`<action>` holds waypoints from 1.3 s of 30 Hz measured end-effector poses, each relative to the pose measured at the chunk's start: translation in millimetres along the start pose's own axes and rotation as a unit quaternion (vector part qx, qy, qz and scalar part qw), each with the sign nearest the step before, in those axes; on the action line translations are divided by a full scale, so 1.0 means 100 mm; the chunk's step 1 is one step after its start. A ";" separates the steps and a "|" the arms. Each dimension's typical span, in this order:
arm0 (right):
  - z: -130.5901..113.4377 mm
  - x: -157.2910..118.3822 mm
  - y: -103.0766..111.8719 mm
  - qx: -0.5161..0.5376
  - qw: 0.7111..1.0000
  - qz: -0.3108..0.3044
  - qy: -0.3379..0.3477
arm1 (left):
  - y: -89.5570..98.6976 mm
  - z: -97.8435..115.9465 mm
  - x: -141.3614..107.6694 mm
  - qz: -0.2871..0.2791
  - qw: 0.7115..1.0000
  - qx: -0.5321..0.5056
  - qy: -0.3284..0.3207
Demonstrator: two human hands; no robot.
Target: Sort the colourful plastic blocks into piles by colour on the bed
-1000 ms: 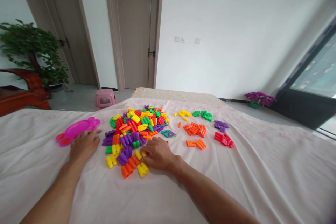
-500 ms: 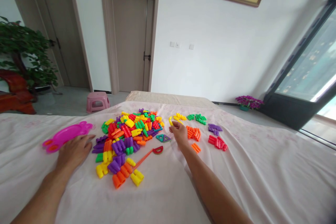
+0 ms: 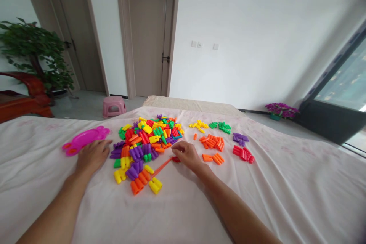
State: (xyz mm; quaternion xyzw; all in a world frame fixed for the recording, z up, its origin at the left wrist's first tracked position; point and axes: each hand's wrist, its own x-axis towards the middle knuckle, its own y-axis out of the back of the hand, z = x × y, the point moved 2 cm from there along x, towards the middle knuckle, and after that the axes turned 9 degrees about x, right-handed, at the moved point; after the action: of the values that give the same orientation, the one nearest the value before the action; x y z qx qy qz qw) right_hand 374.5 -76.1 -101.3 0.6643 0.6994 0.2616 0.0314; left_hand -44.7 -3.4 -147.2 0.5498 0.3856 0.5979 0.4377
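Observation:
My left hand (image 3: 93, 155) lies palm down on the cloth, fingers stretched out, between a pink animal-shaped plastic plate (image 3: 87, 138) and a mixed heap of plastic building blocks (image 3: 143, 141). Nothing shows in it. My right hand (image 3: 187, 155) hovers at the heap's right edge with bent fingers slightly apart; no block is visible in it. Beneath it a red half-ring (image 3: 175, 159) with an orange strip (image 3: 162, 167) is partly covered. Sorted by colour to the right are yellow blocks (image 3: 199, 125), green blocks (image 3: 224, 127), orange blocks (image 3: 211, 142), purple blocks (image 3: 240, 138) and red blocks (image 3: 243, 154).
A pale cloth (image 3: 183, 213) with folds covers the table. Beyond it stand a pink stool (image 3: 113, 106), a potted plant (image 3: 36, 55), a red wooden chair (image 3: 25, 99) and purple flowers (image 3: 281, 109). A blue-green frame (image 3: 177, 135) leans at the heap's right side.
My right hand has let go of a yellow block by the yellow group and come back left and nearer, to the heap's edge. It now hides the triangle tiles. My left hand stays beside the plate.

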 end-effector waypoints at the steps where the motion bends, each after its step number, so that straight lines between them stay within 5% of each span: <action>1: -0.11 -0.06 -0.09 -0.032 0.999 -0.040 0.014 | 0.01 0.01 -0.01 0.003 1.000 0.009 0.002; 7: -0.57 -0.26 -0.50 -0.196 0.967 -0.146 0.068 | 0.03 0.06 -0.04 0.005 0.998 0.065 -0.007; 16: -0.45 -0.21 -0.55 -0.185 0.970 -0.134 0.079 | 0.11 0.18 -0.10 0.004 0.995 0.102 -0.014; 20: -0.25 -0.09 -0.32 -0.118 0.993 -0.015 0.027 | 0.09 0.19 -0.10 0.032 0.991 0.120 -0.043; 24: 0.01 0.09 0.05 0.033 0.985 0.135 -0.104 | 0.02 0.15 -0.06 0.032 0.990 0.113 -0.075; 27: 0.17 0.21 0.33 0.210 0.930 0.234 -0.189 | -0.02 0.13 -0.03 0.028 0.992 0.082 -0.090; 31: 0.28 0.28 0.59 0.386 0.845 0.311 -0.200 | -0.05 0.11 0.01 0.018 0.995 0.042 -0.091; 35: 0.29 0.24 0.60 0.403 0.845 0.291 -0.197 | -0.07 0.12 0.03 0.000 0.997 -0.033 -0.076; 39: 0.14 0.17 0.40 0.329 0.915 0.133 -0.191 | -0.05 0.20 0.02 -0.020 0.992 -0.103 -0.067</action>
State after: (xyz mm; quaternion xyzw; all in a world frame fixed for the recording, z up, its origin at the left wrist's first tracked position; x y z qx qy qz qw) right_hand 414.2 -56.4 -92.6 0.7612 0.6321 -0.1132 -0.0906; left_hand -24.0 -1.0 -149.0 0.5328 0.3029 0.5876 0.5283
